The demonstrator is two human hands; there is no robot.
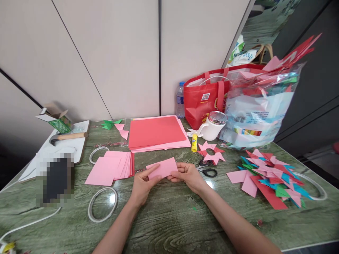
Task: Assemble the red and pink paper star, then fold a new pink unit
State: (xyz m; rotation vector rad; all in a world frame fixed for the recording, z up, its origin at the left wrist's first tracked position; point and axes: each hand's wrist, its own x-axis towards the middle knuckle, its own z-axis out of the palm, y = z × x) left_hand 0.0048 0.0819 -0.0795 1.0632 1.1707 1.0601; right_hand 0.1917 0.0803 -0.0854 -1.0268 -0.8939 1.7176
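A small pink sheet of paper (pixel 165 167), rectangular and apparently folded, is held up between both hands over the table. My left hand (pixel 144 183) pinches its left end, thumb in front and a finger along its face. At the right end, my right hand (pixel 186 175) grips the lower corner between thumb and fingers. Left of the hands lies a fanned stack of pink squares (pixel 106 167) with red ones at its edge. Black-handled scissors (pixel 209 172) rest just beyond my right hand, partly under a pink and red folded paper ring (pixel 211 152).
Red and pink sheets (pixel 157 131) lie at the back. A glue stick (pixel 194 143), white mug (pixel 212 126), bottle (pixel 180 100), red bag (pixel 203 98) and plastic bag (pixel 256 113) stand right of them. Folded paper pieces (pixel 275 173) heap at right. A tape roll (pixel 102 204) and hammer (pixel 67 138) lie left.
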